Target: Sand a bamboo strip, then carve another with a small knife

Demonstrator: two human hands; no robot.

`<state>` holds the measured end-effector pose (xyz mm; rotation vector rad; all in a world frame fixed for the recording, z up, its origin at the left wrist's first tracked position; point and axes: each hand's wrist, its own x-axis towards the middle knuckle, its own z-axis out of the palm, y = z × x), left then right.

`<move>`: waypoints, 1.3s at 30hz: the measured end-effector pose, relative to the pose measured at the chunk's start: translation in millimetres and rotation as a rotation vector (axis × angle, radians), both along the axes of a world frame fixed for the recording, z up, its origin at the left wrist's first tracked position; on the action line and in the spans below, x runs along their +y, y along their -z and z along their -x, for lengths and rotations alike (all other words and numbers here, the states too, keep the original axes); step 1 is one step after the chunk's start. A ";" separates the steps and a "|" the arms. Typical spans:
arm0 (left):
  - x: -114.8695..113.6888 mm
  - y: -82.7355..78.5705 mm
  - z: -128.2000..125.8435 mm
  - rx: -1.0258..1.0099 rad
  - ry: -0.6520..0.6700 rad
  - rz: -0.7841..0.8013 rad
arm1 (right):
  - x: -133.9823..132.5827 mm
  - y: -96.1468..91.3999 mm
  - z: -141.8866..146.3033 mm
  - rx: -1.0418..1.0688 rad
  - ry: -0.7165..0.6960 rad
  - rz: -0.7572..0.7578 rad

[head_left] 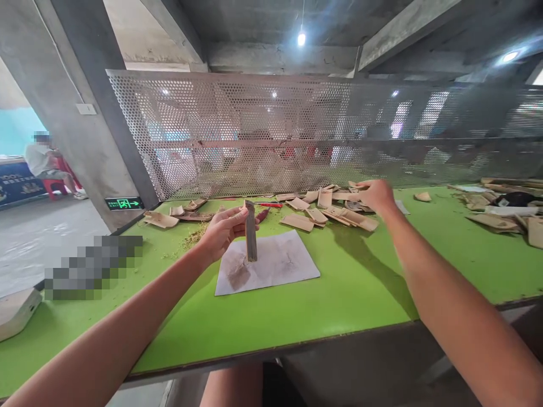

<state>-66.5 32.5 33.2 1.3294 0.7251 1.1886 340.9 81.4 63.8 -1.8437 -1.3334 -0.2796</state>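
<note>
Narrow grey-brown strip point(251, 232), probably wood or bamboo, stands upright in the left hand point(223, 233), near the middle of the tabletop's far half. The fingers point(237, 216) wrap it from the side, and its lower end sits over a stained sheet of paper point(267, 264); whether it touches the sheet cannot be told. The brown smudges on that sheet lie around and just beside the strip's foot.

The right hand point(375, 196) is raised and apart from the strip, out over the far edge of the green tabletop point(271, 333), with its fingers loosely open and holding nothing visible. Just below it, tan curved pieces point(297, 221) lie scattered and overlapping along the far edge. A red-handled tool point(269, 204) lies among them, behind the left hand, and a small red object point(263, 215) sits just beside the strip.

Toward the far left corner lie more tan pieces point(160, 219) and a darker brown piece point(195, 216), with greenish shavings point(195, 234) spread near the left hand. A heap of similar pieces point(496, 203) fills the far right corner, with a black item point(515, 199) on it.

A perforated metal screen point(237, 130) rises behind the far edge. Off to the left, a seated person point(40, 161) is on a red stool point(55, 186).
</note>
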 end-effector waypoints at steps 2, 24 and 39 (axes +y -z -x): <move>-0.6 -0.5 -0.4 0.000 0.001 0.006 | -2.9 -0.1 22.7 0.070 -0.081 0.016; -3.9 0.2 -5.6 0.057 -0.038 0.123 | -30.8 21.4 150.5 1.088 -1.014 0.040; -2.2 2.1 -2.0 -0.028 -0.012 0.140 | -50.3 29.4 163.9 -0.086 -1.255 -0.311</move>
